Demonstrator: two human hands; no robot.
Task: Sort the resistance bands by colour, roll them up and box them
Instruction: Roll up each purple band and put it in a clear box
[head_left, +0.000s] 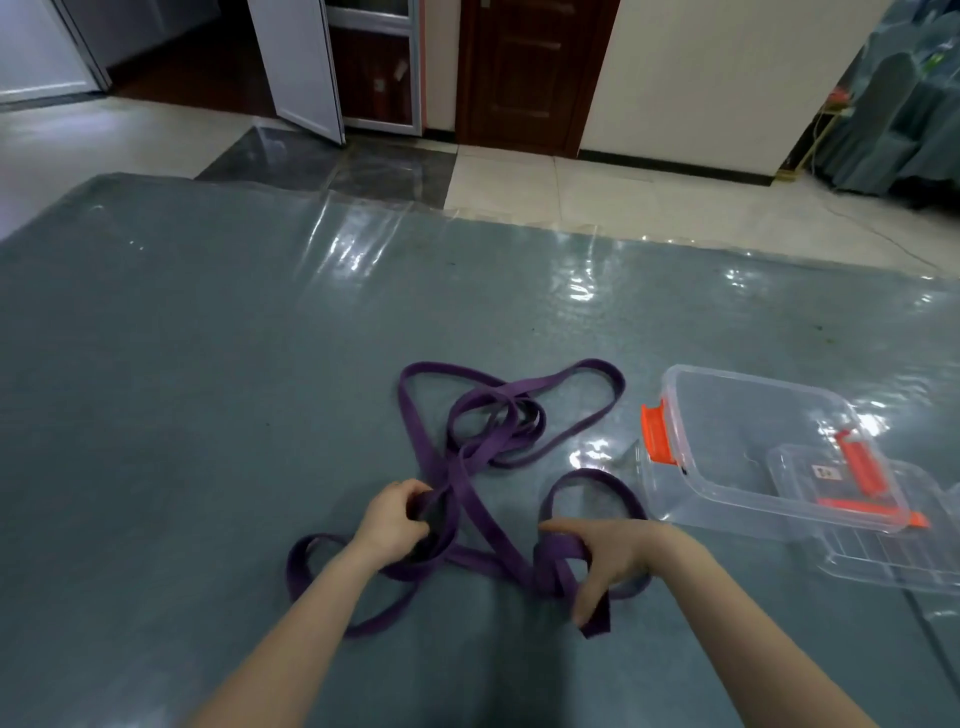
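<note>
On the table, tangled purple bands sprawling away, left hand and right hand grip loops.

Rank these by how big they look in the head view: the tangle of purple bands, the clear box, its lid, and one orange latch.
1. Purple bands, the widest spread.
2. Clear box.
3. Lid, partly cut off by the frame edge and nearer the camera, so its place after the box is unsure.
4. Orange latch, clearly smallest.
</note>
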